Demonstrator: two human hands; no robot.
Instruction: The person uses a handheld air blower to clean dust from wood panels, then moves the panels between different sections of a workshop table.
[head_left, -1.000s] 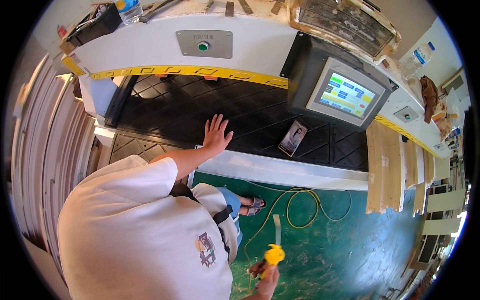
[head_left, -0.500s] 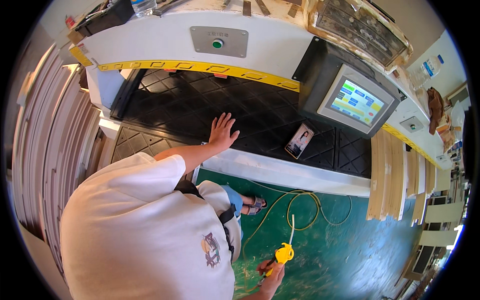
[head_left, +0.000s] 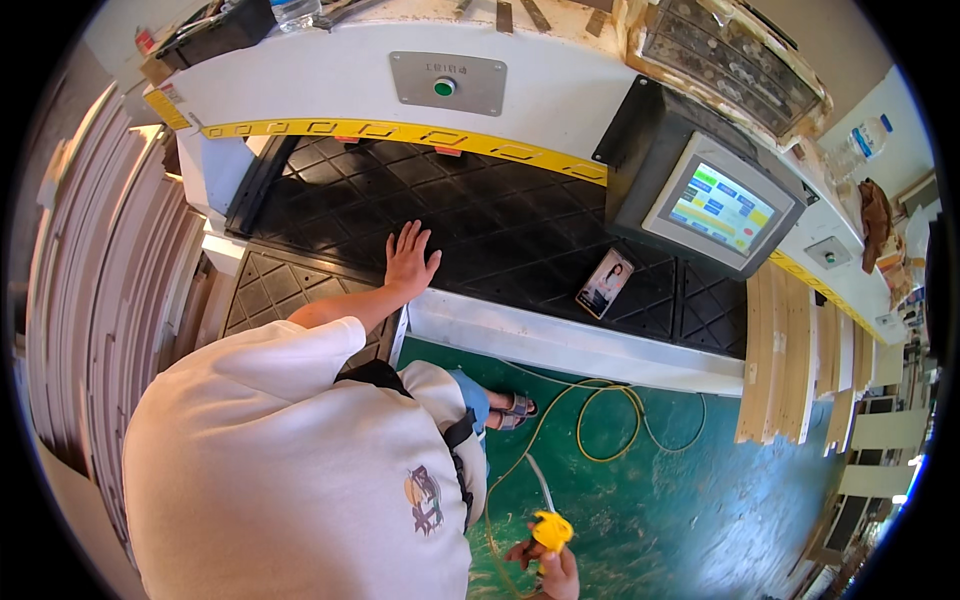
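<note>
My left hand (head_left: 409, 262) lies over the front part of a black, diamond-patterned machine bed (head_left: 500, 215), palm down with its fingers spread; nothing is in it. Low in the view, my right hand (head_left: 562, 580) grips a yellow air blow gun (head_left: 552, 530). A thin pale nozzle (head_left: 540, 480) points from the gun up and away, toward the machine's front. Part of the gun's handle is hidden by my fingers. To the right of my left hand, a phone (head_left: 605, 283) with a lit picture rests on the bed.
A yellow hose (head_left: 597, 457) lies coiled on the green floor (head_left: 680, 500). A control screen (head_left: 725, 208) juts out over the bed at the right. Stacked panels (head_left: 90, 270) line the left, and pale boards (head_left: 780, 350) stand at the right. A green button (head_left: 444, 87) sits on the white beam.
My left hand has slid left along the bed. The blow gun has come lower and closer to me, and its nozzle now tilts to the left.
</note>
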